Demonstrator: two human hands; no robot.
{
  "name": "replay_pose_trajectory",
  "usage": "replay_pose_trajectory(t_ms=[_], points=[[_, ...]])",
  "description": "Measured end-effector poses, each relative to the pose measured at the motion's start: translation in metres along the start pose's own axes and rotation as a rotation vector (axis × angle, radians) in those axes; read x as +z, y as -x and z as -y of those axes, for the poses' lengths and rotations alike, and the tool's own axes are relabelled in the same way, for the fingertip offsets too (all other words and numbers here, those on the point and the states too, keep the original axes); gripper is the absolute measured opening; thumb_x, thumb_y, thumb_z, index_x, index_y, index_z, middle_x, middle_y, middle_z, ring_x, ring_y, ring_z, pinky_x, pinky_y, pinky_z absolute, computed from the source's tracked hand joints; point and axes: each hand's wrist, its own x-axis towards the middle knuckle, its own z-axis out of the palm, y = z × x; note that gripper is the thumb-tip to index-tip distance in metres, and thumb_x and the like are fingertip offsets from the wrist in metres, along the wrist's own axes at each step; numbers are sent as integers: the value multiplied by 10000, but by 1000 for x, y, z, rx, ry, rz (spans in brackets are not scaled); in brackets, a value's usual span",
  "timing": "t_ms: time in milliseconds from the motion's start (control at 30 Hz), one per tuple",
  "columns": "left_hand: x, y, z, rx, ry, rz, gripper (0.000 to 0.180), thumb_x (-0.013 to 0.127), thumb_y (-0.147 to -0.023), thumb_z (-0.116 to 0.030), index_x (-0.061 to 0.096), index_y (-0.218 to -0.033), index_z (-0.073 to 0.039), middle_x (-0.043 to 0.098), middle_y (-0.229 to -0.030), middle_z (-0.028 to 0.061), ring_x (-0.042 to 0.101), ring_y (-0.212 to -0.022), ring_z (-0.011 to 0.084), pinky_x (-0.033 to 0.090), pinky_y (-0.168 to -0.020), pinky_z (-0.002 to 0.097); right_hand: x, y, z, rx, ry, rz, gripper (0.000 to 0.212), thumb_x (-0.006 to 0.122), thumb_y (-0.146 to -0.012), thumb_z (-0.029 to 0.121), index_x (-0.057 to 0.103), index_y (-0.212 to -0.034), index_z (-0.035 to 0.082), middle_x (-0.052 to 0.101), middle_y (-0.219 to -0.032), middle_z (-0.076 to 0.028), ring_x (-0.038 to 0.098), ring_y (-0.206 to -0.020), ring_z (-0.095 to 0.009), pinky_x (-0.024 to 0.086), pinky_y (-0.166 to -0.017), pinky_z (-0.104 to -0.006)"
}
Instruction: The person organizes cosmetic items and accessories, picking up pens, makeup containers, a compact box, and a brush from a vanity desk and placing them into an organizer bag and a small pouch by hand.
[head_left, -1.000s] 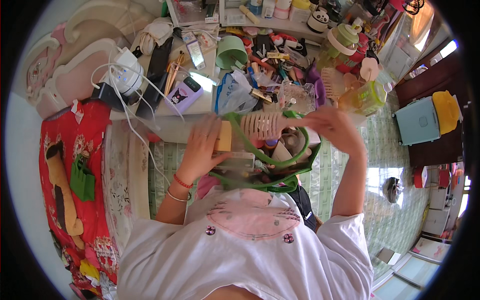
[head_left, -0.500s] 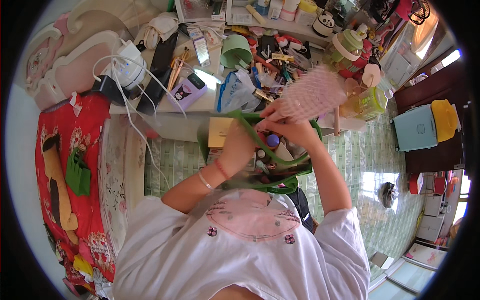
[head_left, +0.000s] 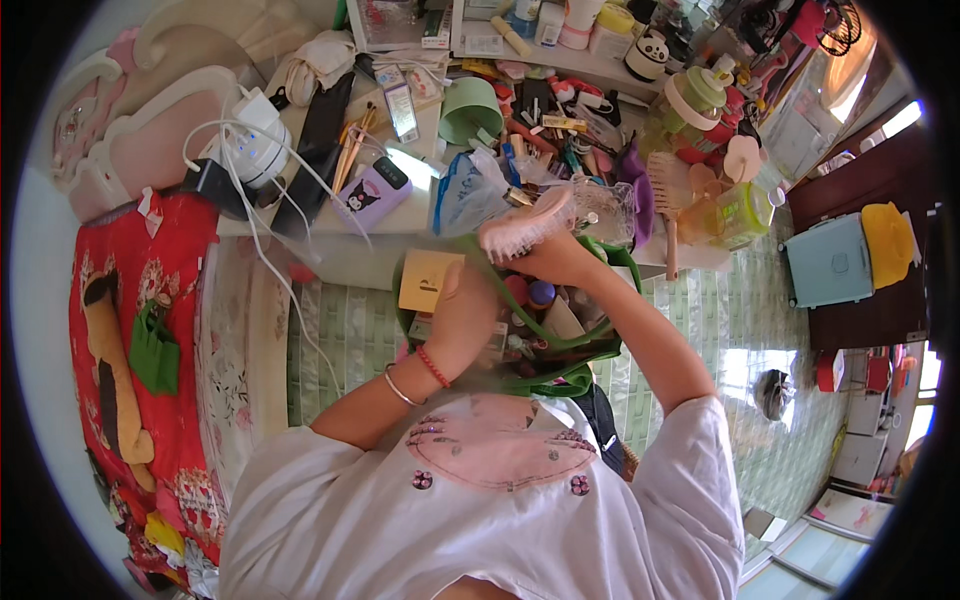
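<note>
A pink hairbrush (head_left: 527, 224) with pale bristles is gripped in my right hand (head_left: 552, 262), just above the rim of a green bag (head_left: 627, 272). The bag hangs open between my body and the table's front edge. Inside it are a yellow box (head_left: 430, 281), a blue-capped bottle (head_left: 541, 294) and other small containers. My left hand (head_left: 468, 318) is over the bag's left part, beside the yellow box, its thumb raised. Motion blur and the hand's own back obscure its other fingers, so whether it grips anything does not show.
Cosmetics crowd the table around a green cup (head_left: 471, 110). A purple device (head_left: 375, 191) and charging cables lie to its left. A wooden-handled brush (head_left: 669, 205) and a green-labelled bottle (head_left: 748, 213) stand near the right edge. A red-covered bed (head_left: 190, 240) is at left.
The pink hairbrush has swung left and down from over the table to above the bag. My left hand has drawn back slightly from my right hand, uncovering more of the yellow box.
</note>
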Motion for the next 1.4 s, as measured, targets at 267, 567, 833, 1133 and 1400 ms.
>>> replay_pose_trajectory(t_ms=[267, 567, 833, 1133, 1400], points=[[20, -6, -13, -38, 164, -6, 203, 515, -650, -156, 583, -821, -71, 573, -788, 76, 529, -769, 201, 363, -766, 322, 13, -11, -17, -28, 300, 33, 402, 648, -591, 238, 522, -923, 50, 494, -967, -144, 481, -896, -304, 397, -761, -368], [8, -14, -5, -134, 510, 32, 226, 522, -663, -101, 581, -866, -21, 584, -825, 119, 551, -791, 234, 414, -699, 352, -21, -16, 13, 159, 278, 332, 545, 703, -536, 189, 493, -1015, 38, 474, -1026, -130, 456, -941, -310, 375, -808, -371], [-11, -9, -3, 79, -41, -27, 373, 555, -674, -136, 506, -1006, 27, 552, -930, 130, 496, -920, 242, 359, -842, 341, -34, 1, 47, -487, 606, -193, 353, 625, -560, 167, 577, -906, 116, 554, -699, -23, 546, -701, -212, 443, -651, -313], [-57, -3, 9, 36, 386, 59, 488, 609, -689, -148, 415, -1087, 57, 502, -998, 197, 458, -986, 318, 351, -857, 377, -8, 8, 20, -141, 651, -126, 157, 558, -646, 165, 520, -780, 91, 548, -654, -55, 560, -652, -231, 443, -553, -329], [-56, -2, 11, -82, 647, -281, 418, 594, -707, -61, 433, -1086, 10, 524, -951, 151, 512, -861, 291, 400, -758, 356, -20, 12, 22, 25, 511, 94, 334, 608, -647, 176, 509, -946, 64, 565, -794, -97, 555, -766, -260, 442, -660, -352]])
